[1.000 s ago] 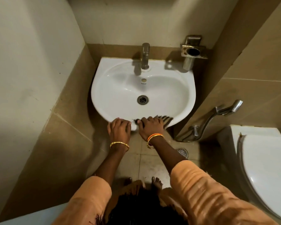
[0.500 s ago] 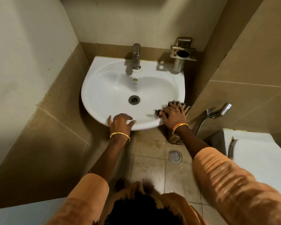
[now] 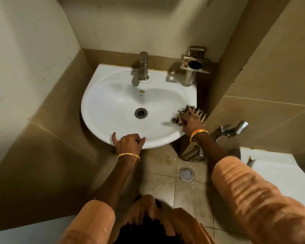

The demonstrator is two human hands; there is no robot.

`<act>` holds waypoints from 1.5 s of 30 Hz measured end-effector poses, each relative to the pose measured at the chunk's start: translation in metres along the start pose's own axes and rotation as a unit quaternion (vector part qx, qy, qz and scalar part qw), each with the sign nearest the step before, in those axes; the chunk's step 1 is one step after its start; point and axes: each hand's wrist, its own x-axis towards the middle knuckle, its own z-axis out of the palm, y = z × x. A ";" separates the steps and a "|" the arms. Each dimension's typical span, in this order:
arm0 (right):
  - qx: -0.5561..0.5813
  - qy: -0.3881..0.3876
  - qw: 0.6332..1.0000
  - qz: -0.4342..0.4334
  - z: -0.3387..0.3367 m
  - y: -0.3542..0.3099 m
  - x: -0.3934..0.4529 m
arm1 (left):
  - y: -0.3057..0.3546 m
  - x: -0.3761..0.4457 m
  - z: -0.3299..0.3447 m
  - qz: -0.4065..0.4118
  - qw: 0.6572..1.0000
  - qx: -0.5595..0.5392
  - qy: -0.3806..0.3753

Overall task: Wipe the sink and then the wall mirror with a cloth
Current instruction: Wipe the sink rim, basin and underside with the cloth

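White sink [image 3: 113,103], beige tile walls [image 3: 63,110]; right hand [image 3: 191,123] flat on dark cloth [image 3: 201,114]; left hand [image 3: 128,144] grips front rim.

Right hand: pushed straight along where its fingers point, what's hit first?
Likely the steel cup holder at the back right corner of the sink: the right hand, on the cloth, points along the right rim toward it. Height gap unclear.
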 end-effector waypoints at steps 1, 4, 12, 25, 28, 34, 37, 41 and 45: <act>-0.013 -0.016 1.000 0.011 -0.004 -0.001 0.007 | 0.002 0.001 0.001 0.001 1.000 0.003 0.000; -0.034 -0.020 0.998 0.050 0.005 -0.015 0.008 | 0.008 0.004 0.002 0.013 0.999 0.051 -0.011; 0.087 0.066 0.994 0.031 0.044 -0.038 -0.050 | 0.052 0.001 0.019 0.083 0.993 -0.034 -0.071; -0.018 0.024 0.998 0.053 -0.009 0.003 0.055 | 0.044 0.034 -0.001 0.154 0.951 -0.078 -0.255; 0.108 0.097 0.986 0.085 0.004 -0.001 0.012 | 0.046 0.041 -0.006 0.154 0.940 -0.088 -0.292; 0.170 0.135 0.968 0.124 0.023 -0.018 -0.041 | 0.049 0.055 -0.007 0.175 0.923 -0.084 -0.332; 0.122 0.111 0.975 0.148 0.016 -0.012 -0.004 | 0.049 0.057 -0.005 0.191 0.922 -0.072 -0.330; -0.002 0.067 0.989 0.133 -0.012 -0.008 0.059 | 0.044 0.064 -0.002 0.191 0.913 -0.075 -0.354; -0.034 0.050 0.994 0.087 -0.026 -0.005 0.108 | 0.021 0.080 -0.003 0.183 0.961 -0.065 -0.198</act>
